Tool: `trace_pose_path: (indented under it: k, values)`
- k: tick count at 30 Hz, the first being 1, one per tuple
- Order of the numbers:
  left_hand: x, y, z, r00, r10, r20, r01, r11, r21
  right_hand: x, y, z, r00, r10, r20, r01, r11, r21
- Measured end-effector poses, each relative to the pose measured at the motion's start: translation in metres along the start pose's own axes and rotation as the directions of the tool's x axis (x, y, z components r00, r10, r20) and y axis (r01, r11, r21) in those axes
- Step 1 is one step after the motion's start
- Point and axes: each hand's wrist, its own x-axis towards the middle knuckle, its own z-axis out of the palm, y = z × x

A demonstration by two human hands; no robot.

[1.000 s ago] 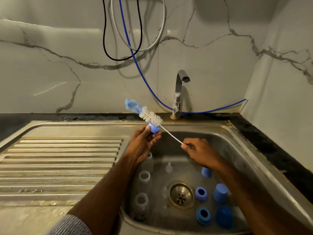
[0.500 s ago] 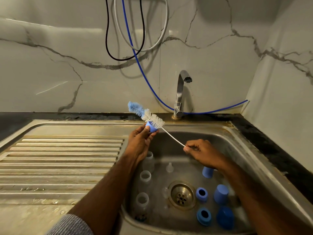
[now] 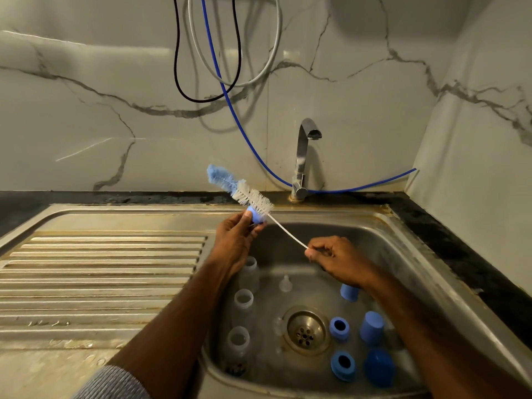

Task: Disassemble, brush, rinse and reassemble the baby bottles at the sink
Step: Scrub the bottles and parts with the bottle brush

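Over the stainless steel sink (image 3: 403, 243), with its ribbed draining board (image 3: 100, 277) off to the left, both hands are up above the basin. Down in the basin, three clear plastic bottles (image 3: 243, 300) line the left wall and blue plastic caps and collars (image 3: 339, 329) sit right of the round metal drain (image 3: 305, 331); a small clear teat (image 3: 285, 283) stands behind it. Left hand (image 3: 236, 243) pinches a small blue plastic collar ring (image 3: 256, 216) between thumb and curled fingertips, and the long wire bottle brush with white bristles and a blue tip (image 3: 244, 191) runs right through it, bristles poking out past the fingers toward the wall. Right hand (image 3: 336, 262) is curled tight, clamping the brush's thin twisted wire handle at its near end.
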Motion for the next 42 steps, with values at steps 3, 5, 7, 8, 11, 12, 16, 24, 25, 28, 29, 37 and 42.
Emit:
trace_pose_path:
  k: [3,5,7,8,11,12,16,24,25,28,29,37,42]
  values:
    - [0.000,-0.002,0.001,1.000,0.012,0.022,-0.013,0.999,0.053,0.005,0.001,0.005,0.991,0.014,-0.132,-0.024,0.997,-0.076]
    - [0.000,0.002,0.001,1.000,0.012,0.010,-0.011,1.000,-0.004,0.004,0.005,0.000,0.993,0.037,-0.116,-0.045,0.997,-0.068]
    - [0.001,0.005,0.000,1.000,0.005,0.004,-0.005,0.998,-0.066,0.000,0.007,-0.005,0.999,0.035,-0.037,-0.036,0.999,-0.019]
    - [0.001,0.004,-0.001,1.000,-0.004,0.005,0.005,0.998,-0.067,-0.001,0.006,-0.006,1.000,0.022,-0.004,-0.022,1.000,-0.007]
    - [-0.001,-0.002,-0.001,0.998,-0.028,0.048,0.025,0.998,0.054,-0.001,0.002,-0.001,1.000,-0.007,-0.025,0.006,0.999,-0.040]
    - [-0.002,-0.004,-0.001,0.997,-0.028,0.070,0.020,0.993,0.115,0.001,0.002,0.002,0.997,-0.012,-0.080,0.007,0.998,-0.063]
    - [0.000,-0.004,0.004,0.999,-0.008,0.043,0.006,0.998,0.055,0.004,0.005,0.000,0.992,0.018,-0.129,-0.031,0.994,-0.100]
    - [-0.004,-0.001,0.005,0.999,-0.022,0.038,0.019,0.996,0.083,0.003,0.000,0.002,0.993,-0.030,-0.115,0.015,0.992,-0.127]
    - [-0.003,0.000,0.006,0.999,-0.016,0.033,0.013,0.996,0.089,0.004,0.002,0.002,0.989,-0.025,-0.148,0.004,0.990,-0.143]
    - [0.000,0.004,0.004,1.000,-0.017,-0.008,0.017,1.000,-0.009,0.002,0.008,-0.004,0.994,-0.003,-0.107,-0.009,0.993,-0.117]
    - [0.001,0.004,0.003,1.000,-0.019,-0.013,0.019,0.999,-0.037,0.001,0.009,-0.006,0.997,-0.008,-0.073,0.002,0.996,-0.092]
    - [-0.003,0.000,0.005,0.998,-0.010,0.066,0.004,0.995,0.097,0.005,0.010,-0.002,0.984,-0.016,-0.180,-0.009,0.990,-0.140]
    - [-0.005,0.008,0.007,0.999,-0.039,0.016,0.041,0.990,-0.135,-0.001,0.004,-0.007,0.997,-0.050,-0.052,0.046,0.996,-0.073]
